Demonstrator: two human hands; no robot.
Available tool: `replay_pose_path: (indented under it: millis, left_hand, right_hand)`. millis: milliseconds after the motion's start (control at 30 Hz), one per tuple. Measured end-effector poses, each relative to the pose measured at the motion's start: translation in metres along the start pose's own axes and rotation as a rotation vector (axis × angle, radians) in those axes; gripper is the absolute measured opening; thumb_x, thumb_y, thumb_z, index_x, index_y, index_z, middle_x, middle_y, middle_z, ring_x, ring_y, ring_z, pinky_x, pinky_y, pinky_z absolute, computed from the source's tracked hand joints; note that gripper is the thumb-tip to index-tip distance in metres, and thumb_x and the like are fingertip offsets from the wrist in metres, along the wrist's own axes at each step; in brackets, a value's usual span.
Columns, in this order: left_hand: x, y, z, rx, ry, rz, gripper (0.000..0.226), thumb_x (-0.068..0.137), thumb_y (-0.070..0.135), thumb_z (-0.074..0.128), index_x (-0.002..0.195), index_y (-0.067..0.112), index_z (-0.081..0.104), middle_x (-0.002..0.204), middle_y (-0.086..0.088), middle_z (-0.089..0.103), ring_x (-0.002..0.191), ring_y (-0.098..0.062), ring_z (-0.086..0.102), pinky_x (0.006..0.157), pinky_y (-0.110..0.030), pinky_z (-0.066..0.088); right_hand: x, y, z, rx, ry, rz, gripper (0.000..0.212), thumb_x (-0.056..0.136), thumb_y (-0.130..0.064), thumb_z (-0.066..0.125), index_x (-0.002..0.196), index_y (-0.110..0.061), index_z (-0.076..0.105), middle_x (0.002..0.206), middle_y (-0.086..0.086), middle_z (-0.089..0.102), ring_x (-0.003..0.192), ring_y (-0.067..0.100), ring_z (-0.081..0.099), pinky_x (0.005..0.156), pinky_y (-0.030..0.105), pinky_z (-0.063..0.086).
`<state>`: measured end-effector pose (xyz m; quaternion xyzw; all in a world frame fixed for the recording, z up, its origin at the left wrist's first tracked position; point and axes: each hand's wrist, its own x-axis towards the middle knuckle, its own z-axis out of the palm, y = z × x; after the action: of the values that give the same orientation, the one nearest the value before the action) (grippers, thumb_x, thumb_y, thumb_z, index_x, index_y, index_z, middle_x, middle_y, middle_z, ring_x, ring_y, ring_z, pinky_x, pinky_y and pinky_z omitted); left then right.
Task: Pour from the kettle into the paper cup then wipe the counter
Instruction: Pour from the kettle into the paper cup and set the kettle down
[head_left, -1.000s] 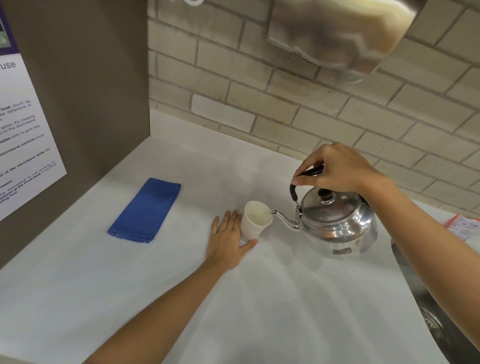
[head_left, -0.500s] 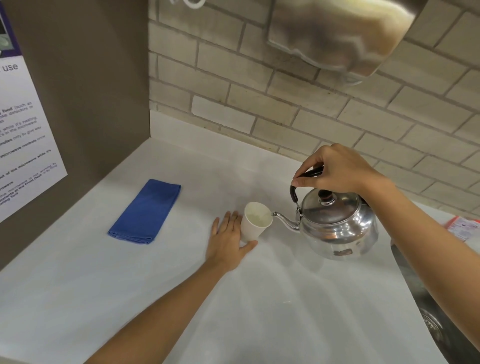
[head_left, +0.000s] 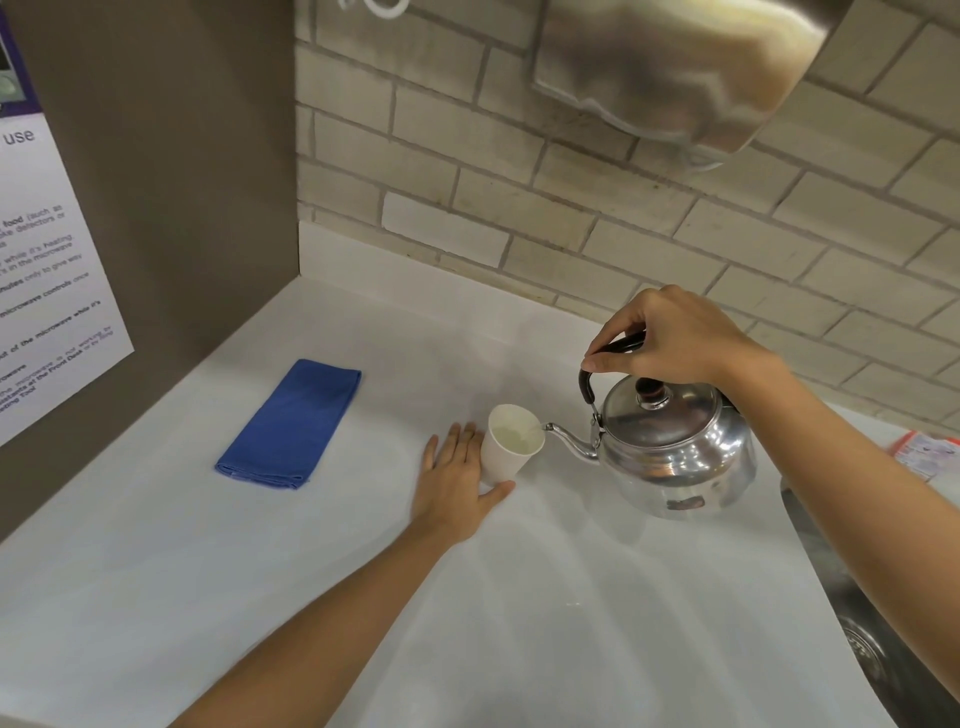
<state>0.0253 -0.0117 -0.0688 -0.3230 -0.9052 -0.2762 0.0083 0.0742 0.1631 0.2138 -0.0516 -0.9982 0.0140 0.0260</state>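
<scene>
A shiny metal kettle (head_left: 680, 457) is tipped toward the left, its spout tip at the rim of a white paper cup (head_left: 506, 451) that holds some liquid. My right hand (head_left: 670, 338) grips the kettle's black handle from above. My left hand (head_left: 457, 480) lies flat on the white counter (head_left: 363, 597), thumb and fingers cradling the base of the cup from the left and front. A folded blue cloth (head_left: 293, 423) lies on the counter to the left of the cup, apart from both hands.
A brown side panel with a printed notice (head_left: 49, 291) walls off the left. A brick wall runs behind, with a steel dispenser (head_left: 675, 67) hanging overhead. A steel sink (head_left: 872, 639) opens at the right edge, and a red-and-white packet (head_left: 927, 454) lies beyond the kettle.
The kettle and my right hand have barely moved; the spout stays at the cup's rim. My left hand stays at the cup's base.
</scene>
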Motion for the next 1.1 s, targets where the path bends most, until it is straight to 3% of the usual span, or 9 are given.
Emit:
replay_pose_path:
  millis: [467, 833, 1100]
  left_hand:
    - [-0.0004, -0.0007, 0.0005, -0.002, 0.008, 0.004, 0.086, 0.09, 0.066, 0.039, 0.152, 0.01, 0.019, 0.161, -0.003, 0.023, 0.151, -0.016, 0.01, 0.123, -0.04, 0.002]
    - [0.0005, -0.0009, 0.0024, 0.0, 0.014, 0.003, 0.086, 0.089, 0.067, 0.038, 0.151, 0.01, 0.02, 0.161, -0.003, 0.025, 0.15, -0.016, 0.011, 0.123, -0.041, 0.003]
    - [0.0, -0.0017, 0.0025, 0.005, 0.008, 0.0, 0.086, 0.089, 0.067, 0.038, 0.152, 0.01, 0.018, 0.161, -0.003, 0.023, 0.151, -0.016, 0.01, 0.123, -0.04, 0.001]
  right_hand:
    - [0.0013, 0.0022, -0.0021, -0.018, -0.006, -0.017, 0.026, 0.071, -0.066, 0.072, 0.085, -0.045, 0.077, 0.084, -0.016, 0.073, 0.082, 0.008, 0.064, 0.066, 0.03, 0.05]
    - [0.0005, -0.0008, -0.0024, -0.026, -0.022, -0.023, 0.025, 0.072, -0.064, 0.073, 0.086, -0.044, 0.077, 0.086, -0.014, 0.073, 0.084, 0.01, 0.065, 0.072, 0.036, 0.054]
    - [0.0013, -0.0012, -0.0017, -0.032, -0.017, -0.011, 0.026, 0.07, -0.065, 0.073, 0.084, -0.044, 0.078, 0.082, -0.017, 0.072, 0.082, 0.008, 0.064, 0.071, 0.033, 0.053]
